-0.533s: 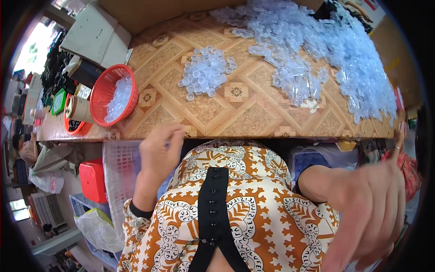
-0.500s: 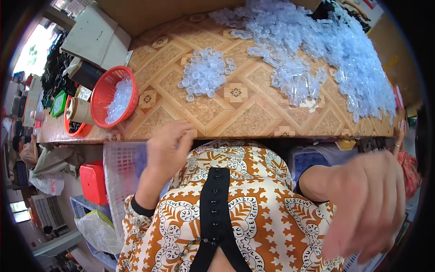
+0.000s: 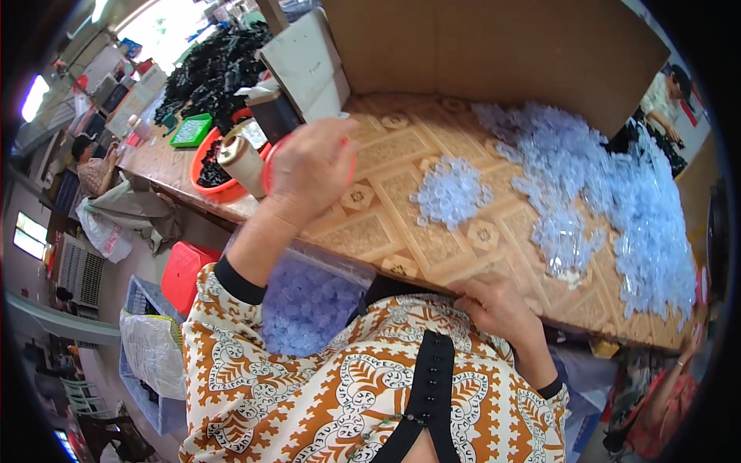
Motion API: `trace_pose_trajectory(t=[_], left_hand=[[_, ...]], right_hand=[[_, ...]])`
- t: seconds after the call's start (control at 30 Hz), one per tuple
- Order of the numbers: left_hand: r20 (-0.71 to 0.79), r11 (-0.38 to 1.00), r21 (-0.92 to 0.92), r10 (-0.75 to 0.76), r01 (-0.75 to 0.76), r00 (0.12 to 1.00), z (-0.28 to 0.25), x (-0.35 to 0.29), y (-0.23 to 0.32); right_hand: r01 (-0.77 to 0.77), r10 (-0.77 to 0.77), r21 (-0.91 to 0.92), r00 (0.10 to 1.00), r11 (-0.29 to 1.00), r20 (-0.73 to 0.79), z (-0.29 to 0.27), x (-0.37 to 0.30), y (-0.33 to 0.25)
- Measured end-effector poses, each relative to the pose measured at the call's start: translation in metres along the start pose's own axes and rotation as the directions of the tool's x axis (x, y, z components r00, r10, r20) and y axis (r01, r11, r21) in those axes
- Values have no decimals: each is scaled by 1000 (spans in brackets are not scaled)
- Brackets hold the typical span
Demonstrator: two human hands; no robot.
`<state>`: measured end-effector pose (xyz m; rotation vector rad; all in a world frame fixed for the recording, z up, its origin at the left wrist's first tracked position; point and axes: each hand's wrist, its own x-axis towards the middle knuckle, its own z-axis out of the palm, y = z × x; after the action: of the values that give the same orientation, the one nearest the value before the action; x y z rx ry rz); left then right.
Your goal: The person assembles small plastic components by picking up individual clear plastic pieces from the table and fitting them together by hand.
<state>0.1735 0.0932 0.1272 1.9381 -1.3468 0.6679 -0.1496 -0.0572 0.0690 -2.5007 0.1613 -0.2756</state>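
My left hand (image 3: pixel 309 168) is over the red plastic basket (image 3: pixel 267 174), covering most of it. Its fingers point away from me and are largely hidden, so I cannot see whether they hold anything. At the table's front edge is my right hand (image 3: pixel 494 305), its fingers curled in; whatever may be inside them does not show. Beyond it, a small heap of clear round plastic caps (image 3: pixel 450 193) lies on the patterned tabletop (image 3: pixel 378 224). A large pile of clear, elongated plastic pieces (image 3: pixel 563 170) spreads over the right side.
Left of the basket stand a cardboard tube (image 3: pixel 241 160), an orange bowl (image 3: pixel 210 171) with black parts and a green tray (image 3: pixel 191 131). A cardboard panel (image 3: pixel 494 58) walls the back. Below the edge, a bag (image 3: pixel 309 305) holds bluish pieces. Other people sit at both sides.
The view has swung left. My left hand has gone from the front edge to the basket. My right hand has come from the lower right to the table edge, its fingers curled.
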Motion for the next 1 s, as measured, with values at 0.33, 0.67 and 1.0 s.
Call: trace_pose_trajectory(t=[0.33, 0.67, 1.0], left_hand=[[-51, 675, 595, -509, 435, 859, -37, 55, -168], [-150, 749, 442, -481, 494, 864, -35, 55, -173], [518, 723, -606, 41, 333, 854, -46, 52, 82]], right_hand=[[-284, 312, 360, 950, 889, -21, 16, 5, 20], [-439, 468, 633, 874, 638, 134, 7, 7, 33], [260, -87, 263, 845, 929, -528, -60, 77, -44]])
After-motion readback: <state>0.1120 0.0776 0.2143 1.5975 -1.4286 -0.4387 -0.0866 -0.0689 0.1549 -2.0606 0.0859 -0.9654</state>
